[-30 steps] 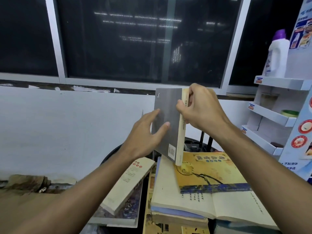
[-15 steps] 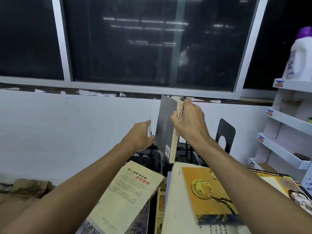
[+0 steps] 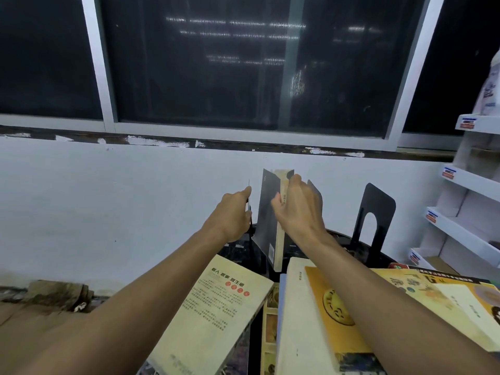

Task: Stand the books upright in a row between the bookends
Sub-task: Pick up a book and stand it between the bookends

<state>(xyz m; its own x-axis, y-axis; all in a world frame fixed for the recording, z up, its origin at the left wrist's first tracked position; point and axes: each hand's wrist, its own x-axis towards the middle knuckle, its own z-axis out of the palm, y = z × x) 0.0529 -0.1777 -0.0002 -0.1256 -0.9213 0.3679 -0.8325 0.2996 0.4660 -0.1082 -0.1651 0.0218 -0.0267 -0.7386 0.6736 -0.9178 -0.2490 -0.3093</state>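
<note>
A grey book with cream page edges stands upright at the back of the dark round table, its lower corner by the table top. My right hand grips its top and spine edge. My left hand is closed on a thin black bookend, seen edge-on just left of the book. A second black bookend with an arched cut-out stands upright to the right, apart from the book. A dark flat panel shows behind my right hand; I cannot tell what it is.
Several books lie flat near me: a cream one on the left, a white one under a yellow-covered one, another yellow one on the right. A white display shelf stands at the right. The wall and window are behind.
The grey book has moved away from me and down to the back of the table. My left hand left its cover and closed on the left bookend. The right bookend came into view.
</note>
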